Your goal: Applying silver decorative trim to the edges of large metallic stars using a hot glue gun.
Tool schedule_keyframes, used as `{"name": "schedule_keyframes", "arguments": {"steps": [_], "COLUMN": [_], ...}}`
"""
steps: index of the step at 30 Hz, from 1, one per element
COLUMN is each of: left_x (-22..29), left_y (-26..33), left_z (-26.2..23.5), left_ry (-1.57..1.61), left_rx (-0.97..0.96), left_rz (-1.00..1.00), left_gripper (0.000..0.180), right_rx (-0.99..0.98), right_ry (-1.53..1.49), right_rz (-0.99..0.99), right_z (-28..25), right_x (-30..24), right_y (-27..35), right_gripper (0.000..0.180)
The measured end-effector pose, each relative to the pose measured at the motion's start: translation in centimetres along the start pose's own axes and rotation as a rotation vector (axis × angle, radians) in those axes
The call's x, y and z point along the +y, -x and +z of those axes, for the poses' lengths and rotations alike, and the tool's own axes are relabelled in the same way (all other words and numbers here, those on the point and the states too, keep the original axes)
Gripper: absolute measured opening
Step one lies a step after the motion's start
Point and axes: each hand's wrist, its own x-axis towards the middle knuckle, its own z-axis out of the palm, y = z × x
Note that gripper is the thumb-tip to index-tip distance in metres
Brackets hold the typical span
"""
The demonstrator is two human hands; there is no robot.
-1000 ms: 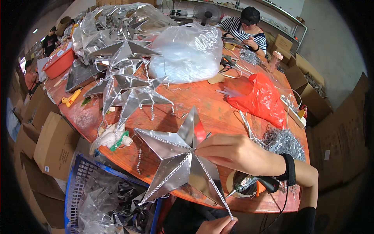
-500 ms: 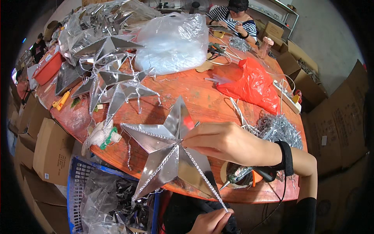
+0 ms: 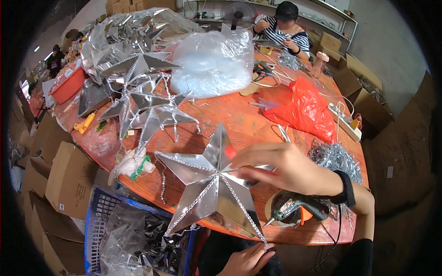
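Note:
A silver five-pointed star (image 3: 202, 195) lies tilted at the table's near edge, with sparkly silver trim (image 3: 189, 202) along three of its ridges. My left hand (image 3: 248, 260) pinches the star's lower right tip, where one trim strand ends. My right hand (image 3: 285, 168) hovers just right of the star's centre, over its right arm. Its fingers are somewhat blurred, with a gap between thumb and index finger and nothing visible held. Below the right hand, a glue gun (image 3: 294, 209) rests on the table, its nozzle toward the star.
Finished-looking stars (image 3: 142, 99) are piled at the left beside a yellow-handled tool (image 3: 84, 123). Farther back sit a clear plastic bag (image 3: 212, 64) and a red bag (image 3: 306, 112). Silver tinsel (image 3: 336, 161) lies at right. A blue crate (image 3: 94, 230) stands below. Another person (image 3: 287, 30) works opposite.
My right hand has lifted off the star's centre and shifted a little to the right, its fingers parting. My left hand still pinches the tip. The whole view has shifted slightly.

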Motion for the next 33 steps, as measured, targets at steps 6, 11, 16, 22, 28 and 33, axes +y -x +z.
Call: {"name": "schedule_keyframes", "arguments": {"steps": [6, 11, 16, 22, 28, 33], "left_x": [0.4, 0.5, -2.1, -2.7, -4.4, -4.4], "left_y": [1.8, 0.1, -3.4, -3.2, -3.6, -1.4], "left_z": [-5.1, -6.2, -6.3, -8.4, -12.0, -12.6], "left_ry": [-0.075, 0.218, 0.388, 0.421, 0.384, -0.074], "left_rx": [0.243, 0.549, 0.594, 0.802, 0.861, 0.911], "left_rz": [-0.133, -0.249, -0.343, -0.306, -0.108, -0.009], "left_gripper": [0.019, 0.030, 0.038, 0.029, 0.019, 0.022], "right_rx": [0.050, 0.048, 0.051, 0.138, 0.458, 0.495], "right_ry": [0.292, 0.507, 0.160, -0.214, -0.526, -0.534], "right_rz": [0.375, 0.665, 0.943, 0.730, 0.769, 0.729], "right_z": [-3.4, -1.6, 0.1, -0.5, -2.5, -1.3], "right_x": [-3.2, -3.4, -3.4, -1.2, -3.6, -4.0], "right_y": [5.4, 12.6, 15.4, 17.6, 17.0, 11.2], "right_gripper": [0.014, 0.025, 0.048, 0.051, 0.037, 0.026]}}
